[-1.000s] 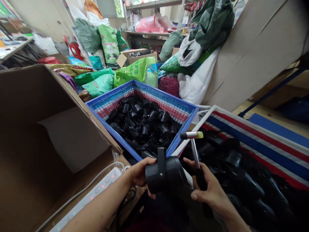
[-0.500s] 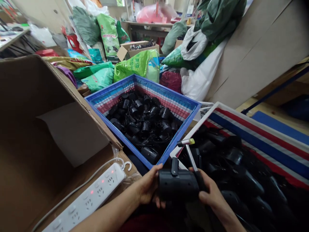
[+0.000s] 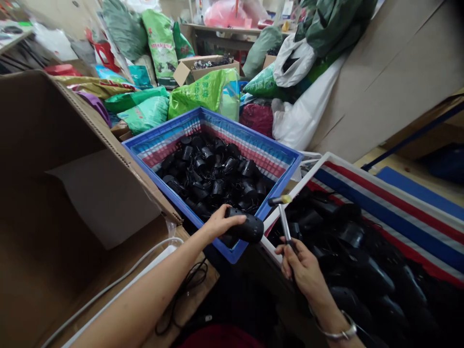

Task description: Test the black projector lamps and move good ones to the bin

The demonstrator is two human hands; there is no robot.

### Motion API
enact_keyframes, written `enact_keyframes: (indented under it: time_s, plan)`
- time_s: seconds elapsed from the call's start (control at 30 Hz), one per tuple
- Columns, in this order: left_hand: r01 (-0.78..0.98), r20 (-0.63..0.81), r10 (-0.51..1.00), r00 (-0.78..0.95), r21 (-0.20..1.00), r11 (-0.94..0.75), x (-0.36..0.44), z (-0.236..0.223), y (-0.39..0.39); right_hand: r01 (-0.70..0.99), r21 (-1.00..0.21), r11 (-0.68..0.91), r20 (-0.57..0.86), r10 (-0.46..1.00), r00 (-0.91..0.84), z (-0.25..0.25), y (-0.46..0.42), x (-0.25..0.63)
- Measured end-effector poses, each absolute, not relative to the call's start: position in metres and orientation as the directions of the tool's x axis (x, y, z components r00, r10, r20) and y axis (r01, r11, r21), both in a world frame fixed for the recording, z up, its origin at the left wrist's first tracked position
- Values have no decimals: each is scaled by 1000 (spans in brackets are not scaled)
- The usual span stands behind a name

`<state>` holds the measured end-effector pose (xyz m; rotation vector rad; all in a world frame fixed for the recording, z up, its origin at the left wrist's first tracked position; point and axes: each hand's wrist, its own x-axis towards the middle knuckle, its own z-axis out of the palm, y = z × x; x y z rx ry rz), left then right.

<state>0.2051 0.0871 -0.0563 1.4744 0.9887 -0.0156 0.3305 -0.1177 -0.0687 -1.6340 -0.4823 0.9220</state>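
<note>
My left hand (image 3: 222,221) grips a black cylindrical housing (image 3: 247,227) and holds it at the near corner of the blue crate (image 3: 279,186). Several similar black cylinders with thin cables (image 3: 217,166) lie heaped inside this crate, which has a striped lining. In my right hand (image 3: 302,263) is a small hammer (image 3: 284,220) with a metal shaft and a yellow-tipped head, raised by the white crate's rim. The lower part of its handle is hidden by my fingers. Hammer and housing are apart.
On the right, a white-rimmed crate (image 3: 308,186) with a striped lining holds more black cylinders (image 3: 358,261). An open cardboard box (image 3: 97,135) stands at left, with a white power strip (image 3: 119,295) partly behind my left arm. Green bags (image 3: 197,92) are piled behind the blue crate.
My left hand has carried the housing up and forward to the blue crate's corner, turning it. My right hand, with the hammer, has come away from the housing.
</note>
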Motion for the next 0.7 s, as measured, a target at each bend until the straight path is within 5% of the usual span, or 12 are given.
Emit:
enact_keyframes:
  time_s: [0.27, 0.53, 0.7]
  plan:
    - [635, -646, 498, 579, 740, 222, 237, -87, 110, 312, -788, -531, -179, 682, 709, -59, -170, 354]
    - [644, -629, 522, 577, 743, 183, 239, -89, 112, 630, -654, -420, -12, 838, 546, -72, -178, 353]
    - [650, -625, 537, 567, 740, 175, 239, -88, 110, 662, -625, -415, -48, 866, 498, -70, -170, 356]
